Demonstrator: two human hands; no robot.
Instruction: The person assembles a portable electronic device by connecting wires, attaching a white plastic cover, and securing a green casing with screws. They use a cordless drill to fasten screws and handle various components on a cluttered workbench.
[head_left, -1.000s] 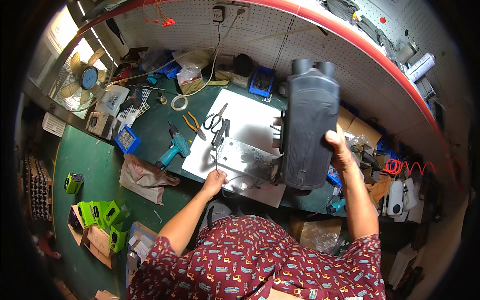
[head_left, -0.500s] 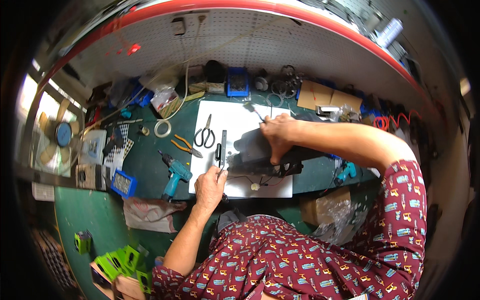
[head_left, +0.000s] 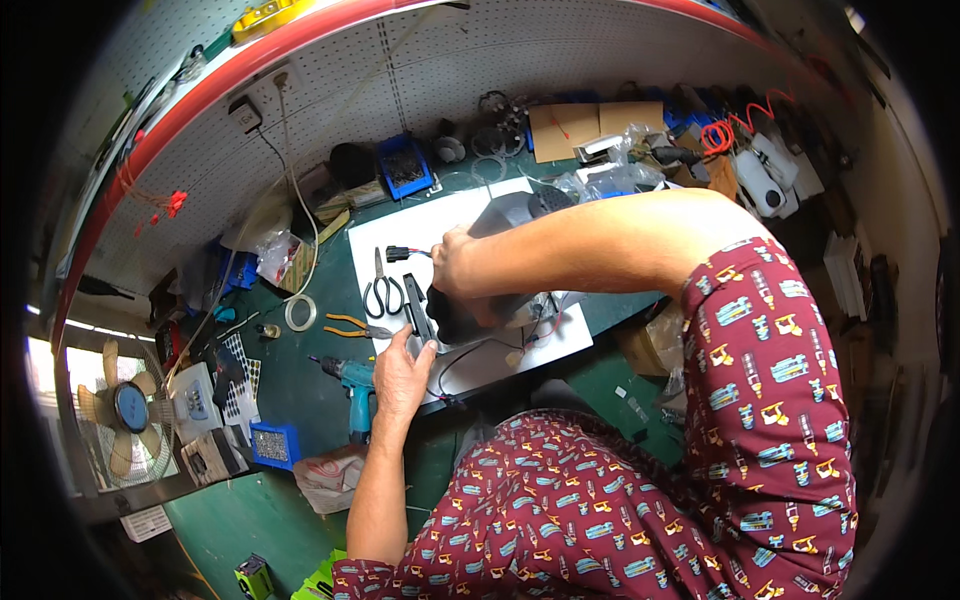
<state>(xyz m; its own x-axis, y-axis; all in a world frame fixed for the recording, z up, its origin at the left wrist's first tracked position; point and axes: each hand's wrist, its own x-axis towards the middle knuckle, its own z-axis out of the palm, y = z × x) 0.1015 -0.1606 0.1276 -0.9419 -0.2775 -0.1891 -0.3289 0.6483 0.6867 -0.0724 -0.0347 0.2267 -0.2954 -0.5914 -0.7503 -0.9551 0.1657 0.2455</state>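
My right hand (head_left: 460, 265) is closed around a cable, leaving its black connector (head_left: 398, 253) sticking out to the left. The hand is over a dark housing (head_left: 505, 213), and my forearm hides much of that housing. My left hand (head_left: 402, 378) has thumb and forefinger on either side of the near end of a slim black bar (head_left: 418, 312). A white sheet (head_left: 368, 238) lies beneath these parts. Black-handled scissors (head_left: 383, 290) lie left of the bar, and orange-handled pliers (head_left: 350, 326) lie beyond my left hand.
A teal cordless drill (head_left: 355, 385) lies left of my left forearm. Tape (head_left: 300, 312) lies farther left. Along the back are a blue bin (head_left: 404, 168) and cardboard (head_left: 560, 130). A fan (head_left: 130, 408) stands at far left. Thin wires (head_left: 480, 345) trail near the sheet's front edge.
The whole view has turned and shifted. My right hand has come left and nearer with the cable, closer to my left hand. The dark housing now sits at a different angle.
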